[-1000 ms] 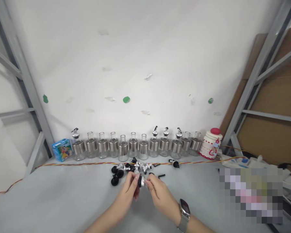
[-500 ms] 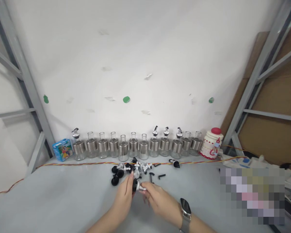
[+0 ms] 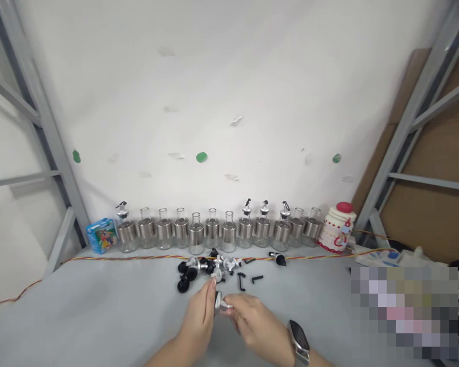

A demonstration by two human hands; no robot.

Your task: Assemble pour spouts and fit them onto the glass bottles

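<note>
The pourer (image 3: 218, 300) is between the hands: the left hand (image 3: 199, 310) grips its black end, the right hand (image 3: 255, 318) pinches its silver spout. Loose parts (image 3: 183, 285) lie toward eleven o'clock, black levers (image 3: 257, 279) toward two. Beyond, toward twelve, four bottles (image 3: 262, 229) wear pourers; eight have bare necks.

Compared with a second ago, the left hand (image 3: 199, 308) and right hand (image 3: 255, 322) sit nearer the person, the bottle pourer (image 3: 219, 300) between them shows its silver spout (image 3: 227, 306) reaching the right fingertips, and a bent black lever (image 3: 239, 282), then partly covered, lies in view.
</note>
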